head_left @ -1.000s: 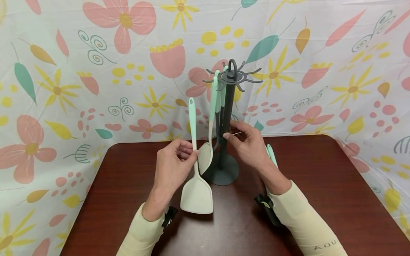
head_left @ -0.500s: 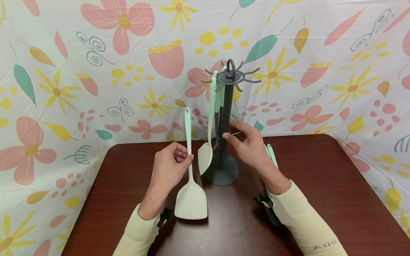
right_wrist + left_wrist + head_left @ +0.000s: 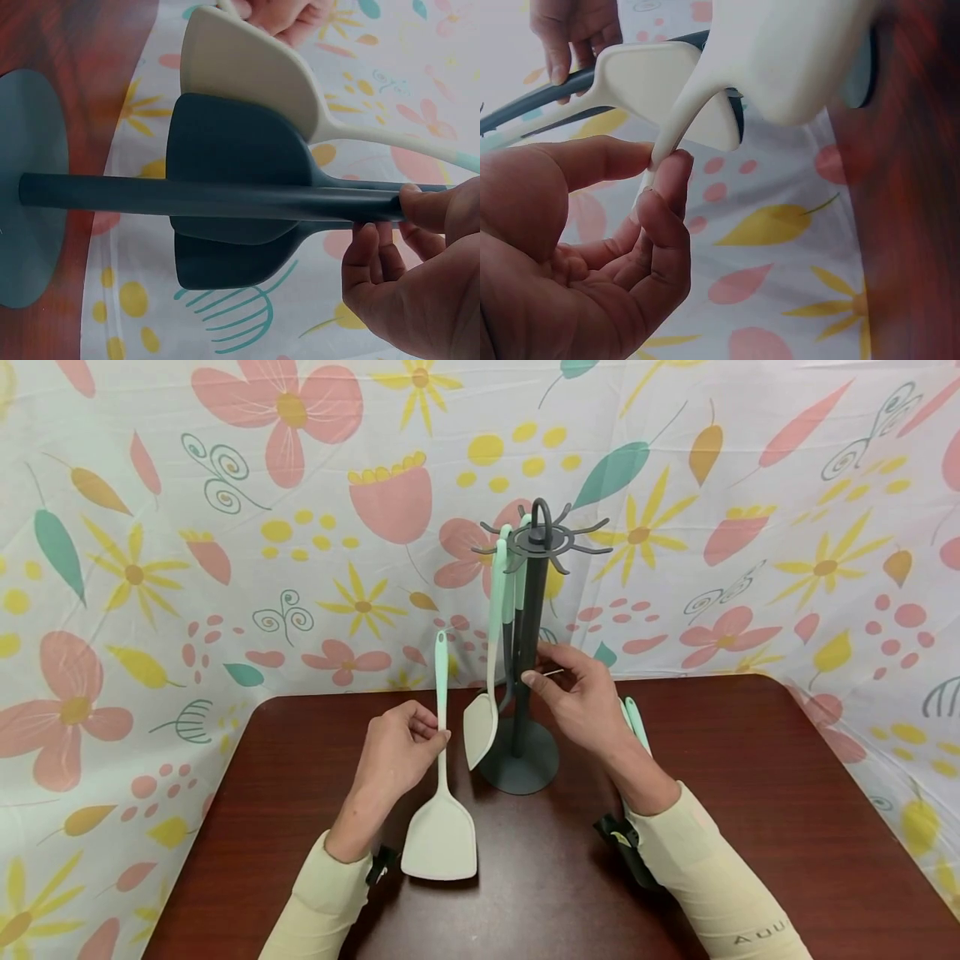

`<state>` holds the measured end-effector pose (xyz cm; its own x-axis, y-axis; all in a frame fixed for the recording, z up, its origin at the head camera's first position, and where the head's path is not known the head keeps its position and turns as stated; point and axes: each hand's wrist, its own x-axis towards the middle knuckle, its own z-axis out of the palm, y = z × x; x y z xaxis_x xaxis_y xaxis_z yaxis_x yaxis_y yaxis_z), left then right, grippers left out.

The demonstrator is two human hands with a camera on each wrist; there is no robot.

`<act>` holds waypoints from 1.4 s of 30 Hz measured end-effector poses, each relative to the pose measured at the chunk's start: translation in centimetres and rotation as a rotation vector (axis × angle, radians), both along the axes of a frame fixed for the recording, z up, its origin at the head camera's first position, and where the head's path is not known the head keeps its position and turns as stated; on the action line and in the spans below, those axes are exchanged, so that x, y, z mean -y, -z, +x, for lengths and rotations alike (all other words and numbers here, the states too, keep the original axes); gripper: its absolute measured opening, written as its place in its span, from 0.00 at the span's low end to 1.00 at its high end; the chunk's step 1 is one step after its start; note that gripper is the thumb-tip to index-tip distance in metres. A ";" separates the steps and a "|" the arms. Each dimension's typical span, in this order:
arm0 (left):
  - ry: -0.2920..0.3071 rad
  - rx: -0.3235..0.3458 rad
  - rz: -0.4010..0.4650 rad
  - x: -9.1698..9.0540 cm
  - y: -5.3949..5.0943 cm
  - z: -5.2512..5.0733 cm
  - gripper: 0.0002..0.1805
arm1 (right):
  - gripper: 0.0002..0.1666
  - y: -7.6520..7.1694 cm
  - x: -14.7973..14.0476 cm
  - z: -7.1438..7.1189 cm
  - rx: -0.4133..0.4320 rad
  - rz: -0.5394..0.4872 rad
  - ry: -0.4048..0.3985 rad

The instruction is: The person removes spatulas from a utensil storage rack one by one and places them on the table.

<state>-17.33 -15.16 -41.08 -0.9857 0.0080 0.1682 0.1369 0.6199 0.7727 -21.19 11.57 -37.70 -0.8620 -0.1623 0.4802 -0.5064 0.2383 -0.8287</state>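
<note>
In the head view my left hand (image 3: pixel 393 756) pinches a cream spatula (image 3: pixel 441 839) with a mint handle, just where the handle meets the pale shaft. Its wide blade points toward me, low over the table. My right hand (image 3: pixel 581 706) holds the upright post of a dark grey utensil stand (image 3: pixel 534 618) between thumb and fingers. From the stand's left hooks hang another cream spatula (image 3: pixel 480 731) and dark-bladed utensils with mint handles. The right wrist view shows a dark spatula blade (image 3: pixel 232 139) behind the post, with another dark blade overlapping below.
Mint handles (image 3: pixel 637 724) stick out behind my right forearm, which hides the rest of those utensils. The stand's round base (image 3: pixel 525 768) rests on the brown table (image 3: pixel 750 777). A flower-print cloth (image 3: pixel 675 610) hangs behind the table's far edge.
My left hand has moved left and toward me with the spatula, bringing it away from the hanging one and tipping its handle end lower. The right hand and stand stay put.
</note>
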 end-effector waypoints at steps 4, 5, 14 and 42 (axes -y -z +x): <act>0.022 0.038 -0.018 0.0 0.6 -0.1 0.08 | 0.20 0.1 0.0 0.0 0.002 0.001 -0.001; 0.029 0.048 -0.020 0.1 0.8 -0.1 0.08 | 0.20 0.1 0.0 0.0 0.002 0.002 0.001; 0.050 0.131 -0.034 0.3 1.7 -0.2 0.08 | 0.20 0.1 -0.1 0.0 0.006 0.008 0.004; 0.101 0.395 -0.055 1.2 5.2 -1.7 0.10 | 0.21 0.0 0.0 0.0 0.007 0.006 -0.004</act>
<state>-19.06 -16.32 -46.25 -0.9681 0.1064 -0.2269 -0.1017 0.6607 0.7438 -21.23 11.62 -37.70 -0.8650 -0.1683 0.4728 -0.5012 0.2415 -0.8310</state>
